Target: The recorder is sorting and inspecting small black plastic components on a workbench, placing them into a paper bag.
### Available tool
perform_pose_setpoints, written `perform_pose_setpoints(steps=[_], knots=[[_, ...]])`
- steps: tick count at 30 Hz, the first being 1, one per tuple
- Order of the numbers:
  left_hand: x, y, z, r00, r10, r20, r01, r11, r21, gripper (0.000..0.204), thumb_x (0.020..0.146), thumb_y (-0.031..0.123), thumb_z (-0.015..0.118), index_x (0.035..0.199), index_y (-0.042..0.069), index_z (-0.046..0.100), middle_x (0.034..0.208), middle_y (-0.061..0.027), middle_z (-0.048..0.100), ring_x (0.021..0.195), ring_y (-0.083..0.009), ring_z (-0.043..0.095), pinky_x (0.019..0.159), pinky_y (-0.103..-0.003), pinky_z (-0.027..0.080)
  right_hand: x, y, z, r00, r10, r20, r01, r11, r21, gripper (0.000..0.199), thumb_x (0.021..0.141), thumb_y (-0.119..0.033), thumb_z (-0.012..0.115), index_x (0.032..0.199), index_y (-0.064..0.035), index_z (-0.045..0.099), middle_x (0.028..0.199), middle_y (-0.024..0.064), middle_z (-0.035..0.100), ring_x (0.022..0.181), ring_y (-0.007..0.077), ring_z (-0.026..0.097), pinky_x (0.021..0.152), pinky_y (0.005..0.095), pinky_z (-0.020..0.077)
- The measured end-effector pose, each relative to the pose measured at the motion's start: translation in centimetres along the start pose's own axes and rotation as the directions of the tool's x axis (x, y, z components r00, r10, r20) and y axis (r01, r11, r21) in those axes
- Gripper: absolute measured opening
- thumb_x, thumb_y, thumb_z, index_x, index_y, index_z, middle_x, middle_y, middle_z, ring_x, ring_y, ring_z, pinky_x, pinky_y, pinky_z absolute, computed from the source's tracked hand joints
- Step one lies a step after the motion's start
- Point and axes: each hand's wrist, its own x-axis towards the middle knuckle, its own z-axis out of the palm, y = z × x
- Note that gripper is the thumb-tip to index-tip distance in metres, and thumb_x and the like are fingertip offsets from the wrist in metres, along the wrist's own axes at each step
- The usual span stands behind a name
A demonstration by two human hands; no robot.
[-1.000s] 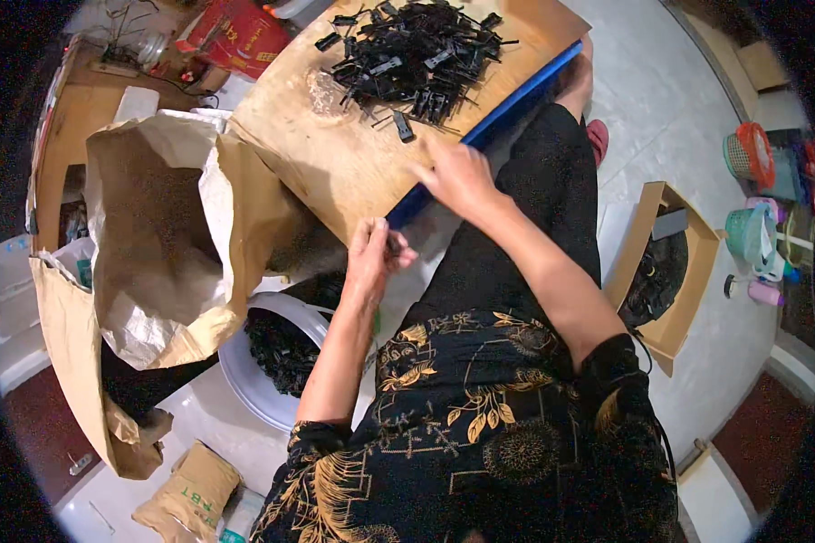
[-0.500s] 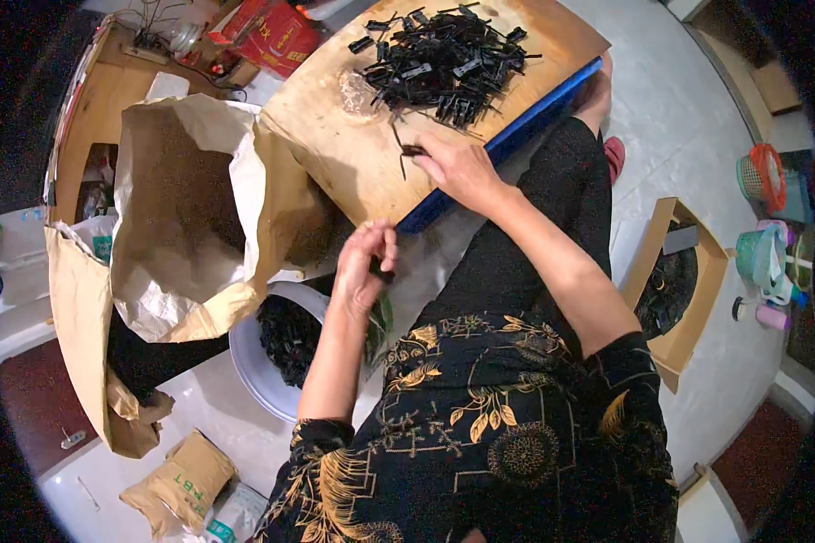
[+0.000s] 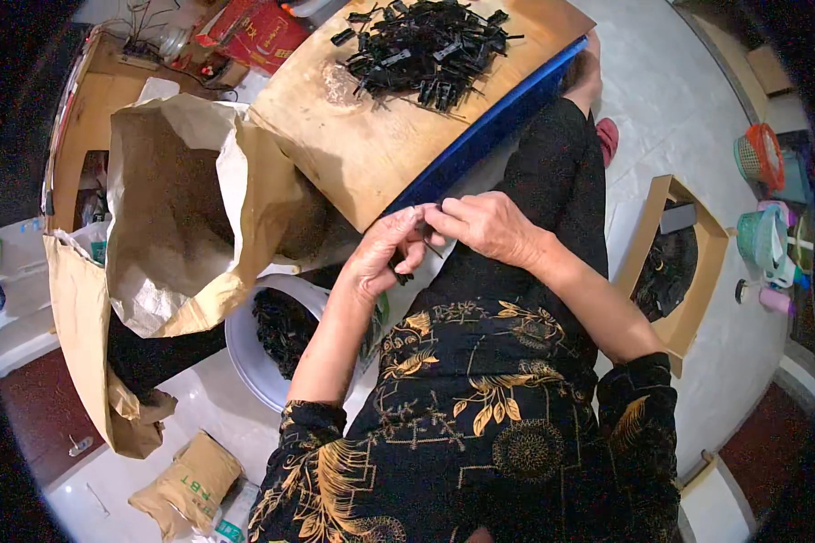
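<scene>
My left hand (image 3: 391, 252) and my right hand (image 3: 496, 228) meet over my lap, just off the board's near corner. Both are closed, fingertips together on a small black plastic piece (image 3: 432, 237), mostly hidden by the fingers. Another dark bit (image 3: 400, 277) shows under the curled fingers of my left hand. Beyond my hands, a heap of black plastic pieces (image 3: 417, 59), some with thin stems, lies on a worn wooden board (image 3: 308, 127) with a blue side. Below my left forearm stands a white bucket (image 3: 242, 357) holding more black pieces (image 3: 281, 328).
A large open brown paper sack (image 3: 177, 217) stands at the left, against the board. Brown packets (image 3: 188, 484) lie on the floor at lower left. On the right are a cardboard box (image 3: 693, 330) with black items and several plastic baskets (image 3: 759, 237).
My right hand has come back from the board toward me with the black piece and now meets my left hand. The view has shifted slightly.
</scene>
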Motion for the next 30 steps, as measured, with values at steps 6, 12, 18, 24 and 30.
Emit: perform_pose_setpoints(steps=[6,12,18,24,30], knots=[[0.1,-1.4,0.9,1.0,-0.013,0.01,0.015,0.987,-0.158,0.027,0.087,0.022,0.056,0.109,0.005,0.054,0.08,-0.0079,0.06,0.042,-0.006,0.039,0.036,-0.016,0.029,-1.8,-0.1,0.4,0.997,0.057,0.044,-0.058,0.998,0.036,0.024,0.081,-0.016,0.054,0.104,-0.0092,0.051,0.069,0.0041,0.052,0.057,0.0189,0.056,0.049,0.0315,0.0476],[0.4,-1.3,2.1,0.971,0.121,-0.208,-0.101,0.99,0.103,0.028,0.083,0.007,0.059,0.109,0.007,0.05,0.08,-0.0061,0.064,0.046,-0.0052,0.047,0.037,-0.016,0.029,-2.1,-2.0,1.9,0.691,0.647,0.322,-0.555,0.191,0.809,0.028,0.094,-0.02,0.042,0.117,-0.0036,0.041,0.073,0.0029,0.053,0.056,0.0066,0.045,0.053,0.0215,0.0398],[0.9,-1.8,1.9,0.908,0.298,-0.293,-0.15,0.887,0.436,0.029,0.083,0.003,0.056,0.112,0.004,0.05,0.074,-0.003,0.059,0.049,-0.0049,0.046,0.042,-0.019,0.036,-1.1,-2.6,2.0,0.586,0.571,0.576,-0.61,-0.157,0.777,0.038,0.096,-0.028,0.035,0.127,-0.0064,0.034,0.062,-0.0016,0.04,0.045,0.0035,0.032,0.036,0.0173,0.0271],[1.3,-2.1,1.9,0.897,0.339,-0.284,-0.152,0.839,0.522,0.031,0.083,0.003,0.057,0.113,0.004,0.051,0.072,-0.0016,0.056,0.052,-0.0045,0.045,0.045,-0.02,0.038,-0.3,-2.9,2.2,0.542,0.53,0.652,-0.595,-0.306,0.743,0.039,0.096,-0.028,0.034,0.13,-0.0078,0.031,0.058,-0.0034,0.036,0.042,0.0026,0.03,0.034,0.017,0.0238],[1.5,-2.6,1.1,0.881,0.383,-0.278,-0.165,0.799,0.578,0.028,0.083,0.002,0.057,0.111,0.004,0.055,0.075,-0.0013,0.059,0.055,-0.0056,0.049,0.049,-0.02,0.041,0.4,-3.1,2.6,0.518,0.547,0.657,-0.54,-0.387,0.748,0.033,0.096,-0.026,0.036,0.124,-0.0095,0.035,0.055,-0.0057,0.033,0.039,0.0025,0.027,0.033,0.0166,0.0238]])
